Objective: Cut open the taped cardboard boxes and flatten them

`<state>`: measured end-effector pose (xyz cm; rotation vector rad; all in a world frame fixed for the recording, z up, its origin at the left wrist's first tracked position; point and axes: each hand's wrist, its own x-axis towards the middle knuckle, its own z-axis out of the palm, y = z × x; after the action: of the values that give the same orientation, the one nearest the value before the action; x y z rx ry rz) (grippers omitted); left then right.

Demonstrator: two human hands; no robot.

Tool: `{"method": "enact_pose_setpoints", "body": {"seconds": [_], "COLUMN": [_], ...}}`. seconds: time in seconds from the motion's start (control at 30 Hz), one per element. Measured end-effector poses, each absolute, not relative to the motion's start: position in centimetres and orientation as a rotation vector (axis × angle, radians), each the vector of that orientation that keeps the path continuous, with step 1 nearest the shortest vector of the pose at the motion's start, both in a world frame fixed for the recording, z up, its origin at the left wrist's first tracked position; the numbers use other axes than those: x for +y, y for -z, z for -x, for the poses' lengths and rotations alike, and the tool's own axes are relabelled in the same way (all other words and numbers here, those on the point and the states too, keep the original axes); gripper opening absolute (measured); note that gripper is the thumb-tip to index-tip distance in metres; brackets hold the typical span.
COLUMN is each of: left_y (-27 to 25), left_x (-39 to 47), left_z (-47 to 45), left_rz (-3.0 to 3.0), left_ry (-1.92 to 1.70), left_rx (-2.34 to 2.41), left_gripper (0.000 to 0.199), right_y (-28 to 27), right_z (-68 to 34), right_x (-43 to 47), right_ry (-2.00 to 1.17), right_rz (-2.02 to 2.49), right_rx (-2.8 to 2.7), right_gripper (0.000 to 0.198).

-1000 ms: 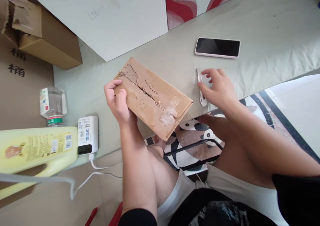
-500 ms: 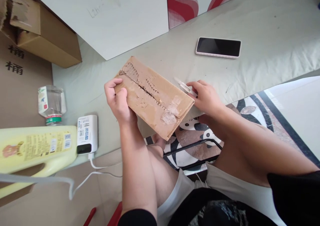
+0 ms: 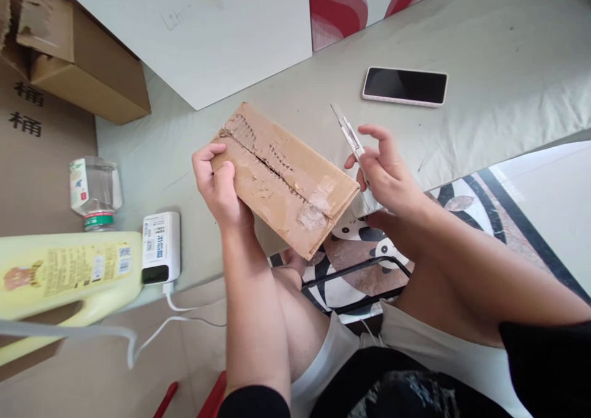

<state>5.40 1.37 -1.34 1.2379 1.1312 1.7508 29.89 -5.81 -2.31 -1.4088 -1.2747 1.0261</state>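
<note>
A small brown cardboard box (image 3: 281, 178) is tilted in front of me, its top seam torn open in a narrow line. Scraps of clear tape cling near its right end, and patches of its surface are peeled. My left hand (image 3: 219, 184) grips the box's left end, thumb on top; the fingers underneath are hidden. To the right of the box, my right hand (image 3: 381, 168) holds a white utility knife (image 3: 351, 138), its blade out and pointing up and to the left. The knife is apart from the box.
A phone (image 3: 405, 86) lies behind my right hand. Large white boxes (image 3: 231, 36) stand at the back. On the left are an open carton (image 3: 92, 79), a clear bottle (image 3: 96, 190), a white power bank (image 3: 161, 249) with a cable, and a yellow jug (image 3: 69, 270).
The utility knife has been lifted and turned in my right hand, so its blade now points further upward. My left hand and the box have hardly moved.
</note>
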Motion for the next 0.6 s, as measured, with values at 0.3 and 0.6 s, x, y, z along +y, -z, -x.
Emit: {"method": "enact_pose_setpoints", "body": {"seconds": [0.3,0.6], "left_y": [1.1,0.9], "left_x": [1.2,1.0], "left_z": [-5.6,-5.6], "left_rz": [-1.218,-1.285], "left_ry": [-1.730,-1.690], "left_rx": [1.130,1.214], "left_gripper": [0.028,0.027], "right_y": [2.8,-1.0], "right_z": [-30.2,-28.5], "right_x": [-5.0,-8.7], "right_ry": [-1.055,-0.399], "right_rz": [1.286,0.898], "right_rx": [-1.019,-1.257], "right_gripper": [0.040,0.012]}}
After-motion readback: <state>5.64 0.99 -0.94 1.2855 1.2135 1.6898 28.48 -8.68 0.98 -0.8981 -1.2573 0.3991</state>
